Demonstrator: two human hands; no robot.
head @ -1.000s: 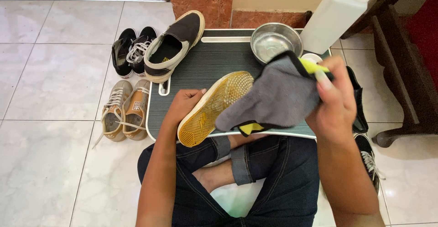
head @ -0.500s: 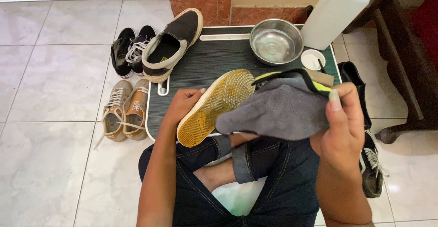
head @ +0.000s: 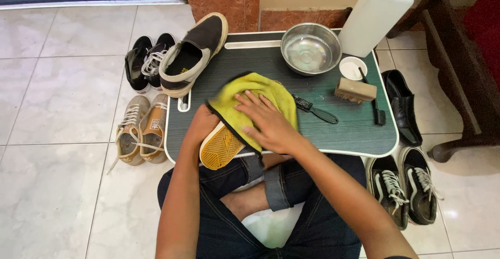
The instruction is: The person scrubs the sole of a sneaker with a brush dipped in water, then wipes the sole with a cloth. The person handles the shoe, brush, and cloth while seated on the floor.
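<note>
A: How is the shoe (head: 221, 149) wiped well?

B: It lies sole-up at the lap tray's (head: 281, 139) near edge. The left hand (head: 200, 126) curls around it, bracing; the right hand (head: 265, 123) presses the yellow cloth (head: 245, 89) down, fingers spread flat. Firm, even strokes seem best.

A: Any packages?

B: A tall white plastic jug (head: 372, 16) stands far right; no label shows.

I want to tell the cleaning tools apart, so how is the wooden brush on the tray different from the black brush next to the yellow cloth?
The wooden brush is a pale, chunky block with no handle; the black brush is slim and dark with a long handle. The wooden brush lies near the small white dish, away from the yellow cloth; the black brush's head lies at the cloth's edge. Both lie unheld on the dark green tray.
</note>
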